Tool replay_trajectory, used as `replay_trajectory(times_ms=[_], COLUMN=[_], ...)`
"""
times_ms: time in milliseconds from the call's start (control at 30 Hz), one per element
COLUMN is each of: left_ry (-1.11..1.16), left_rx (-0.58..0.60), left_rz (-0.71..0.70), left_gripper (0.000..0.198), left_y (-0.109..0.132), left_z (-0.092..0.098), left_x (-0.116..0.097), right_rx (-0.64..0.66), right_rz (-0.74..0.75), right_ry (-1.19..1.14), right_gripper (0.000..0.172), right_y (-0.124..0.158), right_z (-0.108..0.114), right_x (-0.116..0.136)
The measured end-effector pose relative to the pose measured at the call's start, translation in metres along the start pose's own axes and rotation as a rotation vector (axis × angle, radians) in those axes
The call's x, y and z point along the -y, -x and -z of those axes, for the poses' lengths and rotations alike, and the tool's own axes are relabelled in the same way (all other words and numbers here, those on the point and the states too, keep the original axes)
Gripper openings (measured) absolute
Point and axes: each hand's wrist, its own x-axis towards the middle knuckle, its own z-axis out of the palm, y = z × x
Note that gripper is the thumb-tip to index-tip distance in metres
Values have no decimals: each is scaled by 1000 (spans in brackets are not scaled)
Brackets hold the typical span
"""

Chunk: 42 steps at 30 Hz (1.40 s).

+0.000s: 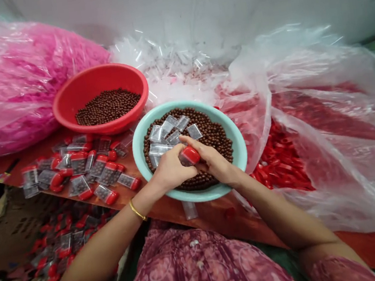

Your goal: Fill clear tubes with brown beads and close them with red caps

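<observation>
Over a pale green bowl (pixel 140 165) of brown beads, my left hand (pixel 171 168) is closed round a small clear box with a red cap (pixel 190 155). My right hand (pixel 215 160) meets it from the other side, its fingers bent against the capped box. Part of the box is hidden by the fingers. Several clear empty boxes (pixel 193 131) lie on the beads (pixel 213 137), beside and behind my hands. A gold bangle is on my left wrist.
A red bowl (pixel 64 104) of brown beads stands behind left. Filled, red-capped boxes (pixel 79 162) are piled at the left, with more in a carton below. A pink-filled bag (pixel 18 80) is far left; plastic bags with red caps (pixel 281 160) lie right.
</observation>
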Motion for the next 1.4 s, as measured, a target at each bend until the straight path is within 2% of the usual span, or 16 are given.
replay_trajectory(times_ms=[167, 300, 433, 533, 600, 700, 800, 933, 1033, 1067, 1133, 1200, 1233, 1267, 1333, 1400], left_ry=[60, 295, 638, 699, 573, 303, 148, 167, 273, 272, 138, -196, -413, -623, -936, -1105], left_rx=[-21, 3, 124, 118, 55, -23, -26, -50, -110, -160, -333, -540, -601, -604, -501, -379], left_rz=[-98, -146, -115, -85, -81, -124, -177, -208, -183, -186, -197, -131, -35, 88, 297, 403], left_gripper=[30, 45, 60, 55, 51, 52, 57, 55, 50, 48, 45, 43, 42, 41, 45, 52], left_y=[3, 11, 14, 10, 8, 8, 8, 8, 17, 23, 39, 57, 65, 73, 83, 87], left_z=[1, 8, 11, 8, 6, 5, 6, 3, 9, 15, 34, 60, 74, 87, 109, 125], left_x=[-1, 0, 5, 8, 11, 14, 17, 16, 13, 12, 14, 22, 28, 36, 52, 67], right_rx=[-80, -197, -217, -152, -155, -226, -263, -192, -80, -61, -36, 65, 143, 225, 339, 382], right_rz=[-93, -90, 83, 274, 358, 395, 392, 372, 339, 311, 240, 197, 193, 199, 216, 205], right_ry=[-81, -59, 204, 439, 571, 670, 723, 627, 486, 485, 585, 767, 853, 923, 1026, 1101], right_gripper=[56, 50, 46, 68, 75, 64, 56, 60, 68, 65, 46, 31, 30, 31, 34, 35], right_y=[7, 8, 6, 2, -2, -5, -7, -8, -9, -10, -13, -17, -20, -23, -29, -34], right_z=[-3, 8, 21, 17, 8, -7, -16, -11, 8, 16, 31, 41, 43, 43, 38, 31], right_x=[3, -8, -12, -2, 3, 2, -2, -2, -4, -7, -15, -25, -30, -33, -37, -37])
